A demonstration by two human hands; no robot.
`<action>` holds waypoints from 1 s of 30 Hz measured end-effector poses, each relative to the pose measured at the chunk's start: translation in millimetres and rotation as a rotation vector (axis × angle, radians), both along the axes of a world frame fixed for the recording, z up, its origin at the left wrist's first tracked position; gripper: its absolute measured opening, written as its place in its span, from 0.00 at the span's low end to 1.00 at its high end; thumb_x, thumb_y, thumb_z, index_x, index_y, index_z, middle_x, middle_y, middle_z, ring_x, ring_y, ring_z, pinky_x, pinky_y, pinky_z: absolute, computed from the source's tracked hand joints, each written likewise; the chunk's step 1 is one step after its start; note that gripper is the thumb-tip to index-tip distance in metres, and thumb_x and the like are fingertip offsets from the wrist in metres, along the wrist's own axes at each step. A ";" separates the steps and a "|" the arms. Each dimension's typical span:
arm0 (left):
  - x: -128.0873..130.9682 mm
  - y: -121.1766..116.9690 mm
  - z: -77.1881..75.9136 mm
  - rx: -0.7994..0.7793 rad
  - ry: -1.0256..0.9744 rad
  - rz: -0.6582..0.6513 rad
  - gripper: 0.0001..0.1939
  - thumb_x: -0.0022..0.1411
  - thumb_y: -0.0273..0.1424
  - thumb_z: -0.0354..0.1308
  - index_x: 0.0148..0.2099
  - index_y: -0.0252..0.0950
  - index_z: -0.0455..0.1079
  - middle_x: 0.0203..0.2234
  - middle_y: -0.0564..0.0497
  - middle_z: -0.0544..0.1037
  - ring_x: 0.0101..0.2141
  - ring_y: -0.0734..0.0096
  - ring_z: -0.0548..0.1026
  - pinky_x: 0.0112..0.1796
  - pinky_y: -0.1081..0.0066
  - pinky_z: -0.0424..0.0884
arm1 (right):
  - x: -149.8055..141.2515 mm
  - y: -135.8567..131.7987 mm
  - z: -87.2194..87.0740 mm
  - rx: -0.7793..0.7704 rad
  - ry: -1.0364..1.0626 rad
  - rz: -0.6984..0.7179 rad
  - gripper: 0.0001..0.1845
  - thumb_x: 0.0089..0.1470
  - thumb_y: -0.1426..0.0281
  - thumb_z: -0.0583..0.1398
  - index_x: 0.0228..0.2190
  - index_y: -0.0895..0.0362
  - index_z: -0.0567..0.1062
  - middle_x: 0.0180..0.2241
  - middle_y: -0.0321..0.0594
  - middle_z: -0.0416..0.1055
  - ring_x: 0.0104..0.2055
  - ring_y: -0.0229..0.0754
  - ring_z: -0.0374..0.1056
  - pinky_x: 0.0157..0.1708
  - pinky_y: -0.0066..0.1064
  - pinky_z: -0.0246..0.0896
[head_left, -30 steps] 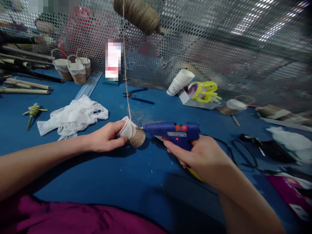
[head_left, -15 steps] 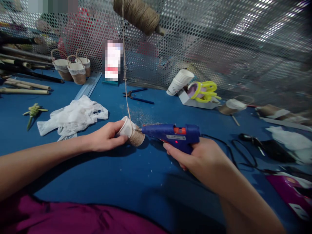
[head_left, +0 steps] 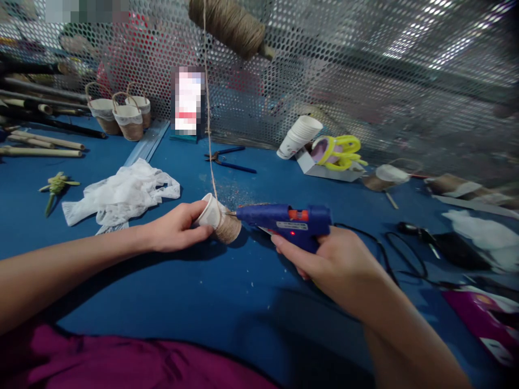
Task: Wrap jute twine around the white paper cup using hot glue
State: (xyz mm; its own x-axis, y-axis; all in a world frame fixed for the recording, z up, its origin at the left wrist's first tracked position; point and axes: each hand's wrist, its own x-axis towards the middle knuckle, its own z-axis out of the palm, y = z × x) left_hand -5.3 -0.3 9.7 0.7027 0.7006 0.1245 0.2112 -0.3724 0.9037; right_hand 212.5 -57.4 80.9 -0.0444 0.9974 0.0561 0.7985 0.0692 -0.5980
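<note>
My left hand (head_left: 182,227) grips a white paper cup (head_left: 210,213) by its rim end; the cup lies tilted, its lower part wrapped in brown twine (head_left: 227,229). From the cup a strand (head_left: 208,129) runs up towards a large twine spool (head_left: 231,24) in front of the mesh. My right hand (head_left: 320,256) is closed around the handle of a blue hot glue gun (head_left: 284,219) with a red light lit. Its metal nozzle is at the twine wrapping on the cup; whether it touches I cannot tell.
White lace (head_left: 125,189) lies left of the cup. Behind are pliers (head_left: 227,159), finished twine baskets (head_left: 127,121), a phone (head_left: 187,102), and stacked paper cups (head_left: 300,136) beside a yellow-handled item (head_left: 338,151). A black cable (head_left: 381,248) trails at right. Sticks (head_left: 44,151) lie at far left.
The glue gun and my right hand have shifted very slightly to the left. My left hand and the cup stay in place.
</note>
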 end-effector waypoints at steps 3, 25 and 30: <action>0.3 -0.2 1.3 0.033 0.025 -0.002 0.11 0.56 0.29 0.47 0.41 0.29 0.62 0.32 0.48 0.70 0.32 0.71 0.68 0.34 0.71 0.67 | 0.3 0.9 -1.0 -0.055 -0.056 -0.005 0.12 0.44 0.63 0.58 0.16 0.55 0.70 0.10 0.33 0.62 0.15 0.40 0.61 0.13 0.30 0.53; 1.2 -5.5 7.9 0.176 0.032 0.007 0.08 0.55 0.28 0.49 0.37 0.30 0.63 0.32 0.47 0.70 0.34 0.67 0.69 0.37 0.67 0.67 | 21.9 68.0 -31.3 -0.030 -0.205 -0.132 0.17 0.49 0.58 0.54 0.18 0.57 0.66 0.18 0.38 0.65 0.22 0.38 0.62 0.21 0.29 0.50; 3.4 -8.0 9.3 0.091 0.045 0.007 0.10 0.56 0.30 0.47 0.38 0.29 0.63 0.32 0.47 0.71 0.31 0.69 0.68 0.34 0.69 0.66 | 18.6 94.5 -54.7 -0.054 -0.222 -0.147 0.16 0.48 0.59 0.56 0.17 0.56 0.67 0.17 0.40 0.67 0.23 0.42 0.64 0.22 0.31 0.52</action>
